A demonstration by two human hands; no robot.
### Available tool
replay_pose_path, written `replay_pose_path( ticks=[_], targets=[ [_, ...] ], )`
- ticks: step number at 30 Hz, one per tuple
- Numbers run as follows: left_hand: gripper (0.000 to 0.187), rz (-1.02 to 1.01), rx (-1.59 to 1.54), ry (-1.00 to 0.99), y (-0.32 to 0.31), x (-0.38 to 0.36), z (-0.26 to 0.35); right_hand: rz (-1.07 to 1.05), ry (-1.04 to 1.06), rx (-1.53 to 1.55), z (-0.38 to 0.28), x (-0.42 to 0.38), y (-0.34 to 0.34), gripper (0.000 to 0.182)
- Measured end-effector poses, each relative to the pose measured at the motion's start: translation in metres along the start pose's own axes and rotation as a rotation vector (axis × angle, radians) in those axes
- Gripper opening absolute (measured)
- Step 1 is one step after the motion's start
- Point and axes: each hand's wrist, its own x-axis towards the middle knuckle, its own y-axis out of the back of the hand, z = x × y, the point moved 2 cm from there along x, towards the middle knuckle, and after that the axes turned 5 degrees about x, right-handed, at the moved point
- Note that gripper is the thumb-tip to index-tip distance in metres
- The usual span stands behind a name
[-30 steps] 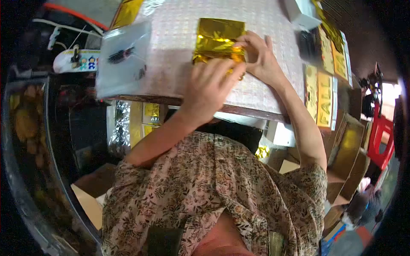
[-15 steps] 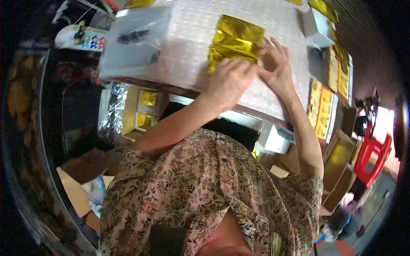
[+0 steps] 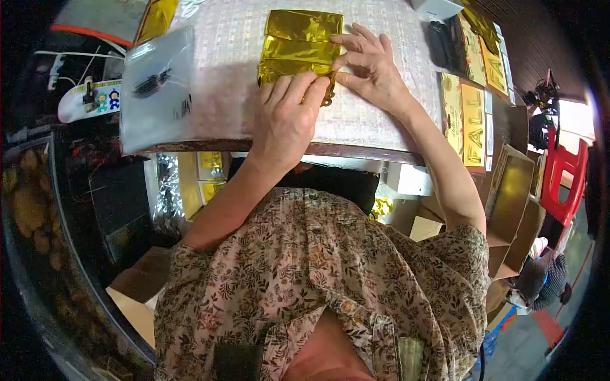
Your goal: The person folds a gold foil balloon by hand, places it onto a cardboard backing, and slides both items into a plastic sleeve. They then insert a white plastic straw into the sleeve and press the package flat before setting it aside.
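A shiny gold foil wrapper (image 3: pixel 302 41) with crosswise creases lies on the pale, textured table covering. My left hand (image 3: pixel 289 114) is closed over its near edge, fingers curled and pressing on the foil. A small brownish piece with a looped outline (image 3: pixel 328 100) pokes out beside the left fingertips; most of it is hidden. At the foil's right edge, my right hand (image 3: pixel 372 66) pinches with thumb and forefinger, the other fingers held loosely out to the side.
Left on the table lies a clear plastic bag (image 3: pixel 143 117) with dark items inside. Packs marked FALL (image 3: pixel 473 124), a black object (image 3: pixel 440 43) and a white box (image 3: pixel 438 7) stand right. Cardboard boxes (image 3: pixel 508 197) and a red plastic chair (image 3: pixel 564 171) are beyond the right edge.
The view has shifted, so foil and hands appear further left and higher. My left hand still presses the foil's near edge; the looped brownish piece now shows beside it.
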Motion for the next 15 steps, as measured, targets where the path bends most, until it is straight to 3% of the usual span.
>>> replay_pose_path(
  ticks=[7, 10, 15],
  targets=[
    [0.020, -0.038, -0.103, 0.085, -0.008, 0.005, -0.010, -0.020, -0.035, 0.031, 0.002, 0.004, -0.001, 0.014],
    [0.018, -0.143, -0.382, 0.378, -0.013, 0.010, -0.028, 0.019, -0.034, 0.079, 0.005, 0.004, -0.003, 0.013],
    [0.018, -0.373, -0.393, 0.539, -0.003, 0.019, -0.042, -0.015, -0.072, 0.074, 0.002, 0.006, -0.002, 0.019]
  ],
)
